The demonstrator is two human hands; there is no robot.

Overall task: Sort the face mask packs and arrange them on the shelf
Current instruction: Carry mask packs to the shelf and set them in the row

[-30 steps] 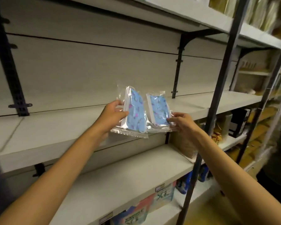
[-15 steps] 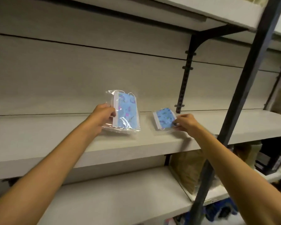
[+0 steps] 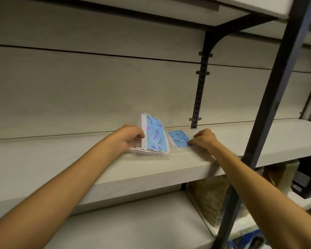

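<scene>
While the left hand (image 3: 128, 136) grips a tilted clear pack (image 3: 152, 136) of blue patterned masks, the right hand (image 3: 204, 138) pinches a smaller pack (image 3: 179, 138) — flat on the pale shelf (image 3: 61, 164).

Single head-worn wide-angle view; no second view to overlap with. Camera sits close to a shelving unit, facing forward and slightly down onto the middle shelf board (image 3: 48, 159), which crosses the frame about mid-height. Both forearms enter from 7 and 5 o'clock and converge near centre, the hands at arm's reach. Upper shelf's underside fills 12 to 1 o'clock. A dark upright post (image 3: 269, 112) runs close to the lens along the right, 1 to 5 o'clock. Lower shelf shows at 6 o'clock. Wide lens bows straight edges near the frame borders.
</scene>
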